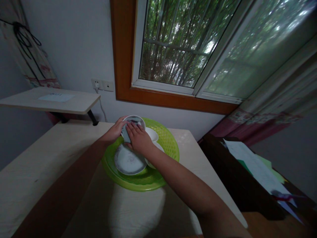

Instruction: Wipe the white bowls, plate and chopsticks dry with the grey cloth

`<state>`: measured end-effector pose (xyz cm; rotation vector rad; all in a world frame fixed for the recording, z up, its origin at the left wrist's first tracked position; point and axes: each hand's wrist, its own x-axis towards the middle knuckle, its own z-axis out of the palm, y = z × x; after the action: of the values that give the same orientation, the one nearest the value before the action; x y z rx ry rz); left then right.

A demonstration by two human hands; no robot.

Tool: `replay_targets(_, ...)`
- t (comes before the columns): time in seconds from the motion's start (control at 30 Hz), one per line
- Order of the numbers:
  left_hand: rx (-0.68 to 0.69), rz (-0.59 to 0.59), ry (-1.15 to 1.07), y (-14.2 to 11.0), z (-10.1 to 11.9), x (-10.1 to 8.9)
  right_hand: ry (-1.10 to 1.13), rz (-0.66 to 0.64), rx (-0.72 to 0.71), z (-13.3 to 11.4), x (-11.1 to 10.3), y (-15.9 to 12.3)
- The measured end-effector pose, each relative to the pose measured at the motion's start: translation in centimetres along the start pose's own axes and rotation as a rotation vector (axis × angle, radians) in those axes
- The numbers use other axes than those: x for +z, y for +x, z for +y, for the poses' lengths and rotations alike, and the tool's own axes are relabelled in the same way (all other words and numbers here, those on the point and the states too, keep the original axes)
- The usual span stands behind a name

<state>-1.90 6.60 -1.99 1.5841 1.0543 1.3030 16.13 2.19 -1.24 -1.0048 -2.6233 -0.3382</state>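
My left hand point(116, 129) grips the left rim of a white bowl point(140, 121) with a dark pattern inside, its fingers closed at the edge. The bowl is tilted toward me over the far left part of a green plastic basket point(170, 142). Across the bowl's inside lies my right hand point(138, 137), fingers stretched out flat. A grey-blue patch shows under those fingers; I cannot tell whether it is a cloth or the bowl itself. Below, a white plate point(130, 160) with a grey patterned rim rests in the basket. Beside it are a small white bowl point(151, 134) and another white dish point(158, 147), partly hidden by my right hand and forearm.
The basket stands on a light wooden table point(94, 198) against the wall. A raised shelf point(81, 105) with a paper sheet is at the left, near a wall socket point(97, 84). At right, papers point(255, 162) and scissors point(284, 197) lie on dark furniture.
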Motion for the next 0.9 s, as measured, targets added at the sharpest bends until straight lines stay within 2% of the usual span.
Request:
replay_targets(0.1, -0.009, -0.002, -0.035, -0.3, 0.8, 0.1, -0.059, 0.010, 0.082, 0.0, -0.3, 0.1)
replay_targets(0.3, -0.040, 0.128, 0.048, -0.6, 1.4, 0.0, -0.187, -0.027, 0.139, -0.4, -1.4, 0.5)
replay_targets(0.53, -0.097, 0.187, 0.095, -0.5, 1.4, -0.2, -0.066, -0.172, 0.002, -1.0, -2.7, 0.6)
replay_targets(0.77, -0.094, 0.181, 0.133, -0.7, 1.5, -0.5, 0.096, -0.080, -0.151, -0.4, -1.3, 0.1)
replay_targets(0.9, -0.079, 0.144, 0.112, -0.6, 1.0, -0.3, 0.114, -0.041, -0.151, -0.4, -0.6, -0.1)
